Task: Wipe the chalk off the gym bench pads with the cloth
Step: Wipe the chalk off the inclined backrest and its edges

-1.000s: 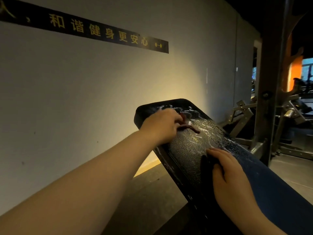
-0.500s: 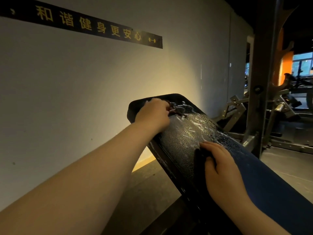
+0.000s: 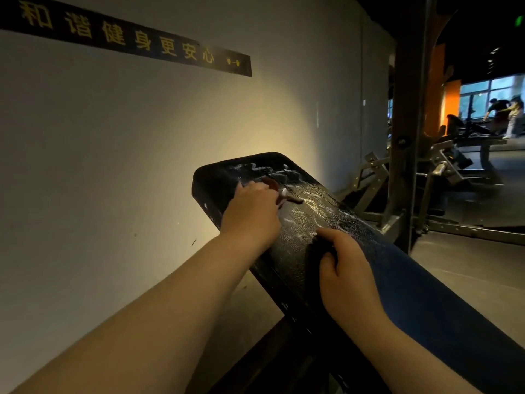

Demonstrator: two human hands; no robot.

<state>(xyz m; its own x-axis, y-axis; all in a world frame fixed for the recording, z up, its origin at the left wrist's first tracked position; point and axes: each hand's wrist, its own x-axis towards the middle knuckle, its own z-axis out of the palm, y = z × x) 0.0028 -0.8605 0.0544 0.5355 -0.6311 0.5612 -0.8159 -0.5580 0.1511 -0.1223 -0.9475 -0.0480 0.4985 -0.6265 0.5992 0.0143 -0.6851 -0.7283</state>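
Above the bench [image 3: 420,294], a black wall strip [image 3: 136,38] reads "和谐健身更安心" in yellow, while the left hand [image 3: 250,211] clutches a reddish cloth [image 3: 285,196] at the bench's top end, which is streaked with chalk [image 3: 309,207], and the right hand [image 3: 346,277] lies curled mid-bench, its grasp unclear in the dimness.

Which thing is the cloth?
Find the black pad slanting up beside the wall. Near its top, the left hand grips something. That reddish scrap poking out is the cloth, unlike the white chalk around it.
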